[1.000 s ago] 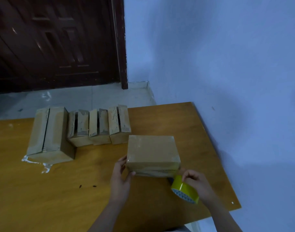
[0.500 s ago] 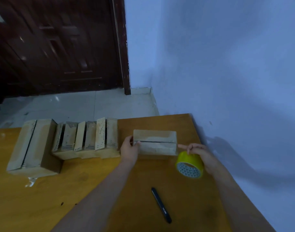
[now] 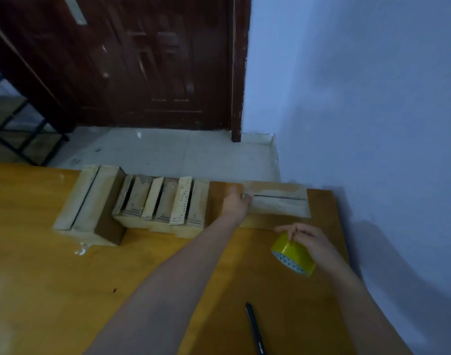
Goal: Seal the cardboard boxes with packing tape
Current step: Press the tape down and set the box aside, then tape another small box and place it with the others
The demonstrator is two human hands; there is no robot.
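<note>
A small cardboard box [image 3: 278, 201] lies at the far right of the wooden table [image 3: 65, 278], its flap seam facing up as a dark slit. My left hand [image 3: 236, 202] grips its left end. My right hand [image 3: 309, 239] holds a yellow roll of packing tape [image 3: 292, 253] above the table, just in front of the box. To the left stands a row of small boxes [image 3: 163, 203] with loose flaps, and one larger box [image 3: 91, 203] at the row's left end.
A black pen [image 3: 255, 329] lies on the table near its front edge. A blue wall runs along the table's right side. A dark wooden door [image 3: 142, 60] and tiled floor lie beyond the far edge. White scraps [image 3: 81, 249] sit by the large box.
The box went from flat near me to the far right edge, seam up, with my left hand on it. My right hand drew the tape roll back from the box. The view shifted.
</note>
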